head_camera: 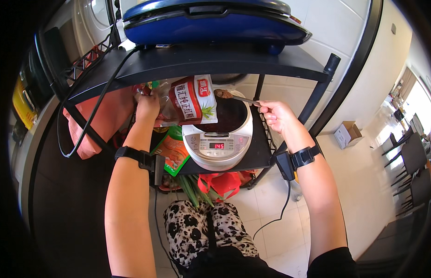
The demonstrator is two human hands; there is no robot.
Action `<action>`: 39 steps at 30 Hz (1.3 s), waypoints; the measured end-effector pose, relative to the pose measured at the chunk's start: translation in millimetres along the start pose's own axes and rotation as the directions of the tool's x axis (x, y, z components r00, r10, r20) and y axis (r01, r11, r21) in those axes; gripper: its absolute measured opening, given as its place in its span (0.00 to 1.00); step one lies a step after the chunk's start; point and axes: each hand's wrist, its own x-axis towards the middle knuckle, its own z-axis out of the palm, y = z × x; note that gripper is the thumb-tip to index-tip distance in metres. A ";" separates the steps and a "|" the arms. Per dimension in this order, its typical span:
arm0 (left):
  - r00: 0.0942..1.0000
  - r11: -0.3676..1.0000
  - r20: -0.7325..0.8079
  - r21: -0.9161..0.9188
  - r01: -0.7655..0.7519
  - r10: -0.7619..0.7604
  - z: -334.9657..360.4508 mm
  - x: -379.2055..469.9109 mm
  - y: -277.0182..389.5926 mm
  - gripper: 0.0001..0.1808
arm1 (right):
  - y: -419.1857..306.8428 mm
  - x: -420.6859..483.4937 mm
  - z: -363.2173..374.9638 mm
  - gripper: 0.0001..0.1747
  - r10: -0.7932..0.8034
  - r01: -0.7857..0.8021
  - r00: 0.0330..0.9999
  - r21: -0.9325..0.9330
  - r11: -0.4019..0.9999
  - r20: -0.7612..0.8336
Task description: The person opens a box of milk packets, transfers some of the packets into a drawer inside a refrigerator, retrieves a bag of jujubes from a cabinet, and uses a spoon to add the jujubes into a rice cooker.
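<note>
My left hand [147,106] grips a red, white and clear plastic pouch [193,100] by its left end. The pouch is tilted on its side, bears writing, and covers the left part of a white rice cooker [219,163]. In my right hand [276,113] is the handle of a metal spoon [246,100]. A clump of brown, grainy stuff [223,93] sits on its bowl, close to the pouch's right end and above the cooker. The cooker's dark top [233,114] shows beneath, and its front panel has a lit red display [216,146].
The cooker stands on a black metal rack's middle shelf [260,153], under the upper shelf [215,59] that carries a blue electric griddle [208,27]. A black cable [108,87] hangs at left. Nearby are an orange-green packet [174,153], pink bag [94,121] and green stalks [189,189].
</note>
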 end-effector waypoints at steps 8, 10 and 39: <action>0.999 0.998 0.009 0.055 0.032 -0.032 0.3 2.0 -17.1 0.39 | 36.6 10.9 6.8 0.10 -0.629 0.424 0.777 -0.711 0.561 -0.033; 0.999 0.996 0.003 0.082 0.038 -0.038 -5.1 9.2 -36.0 0.40 | 50.7 2.4 25.0 0.10 -0.792 0.354 0.499 -0.917 -0.184 0.352; 0.999 0.961 0.024 -0.273 -0.032 0.041 -1.4 -2.2 -30.4 0.30 | 13.6 -27.8 81.8 0.09 -0.677 0.606 0.710 -0.660 0.445 0.195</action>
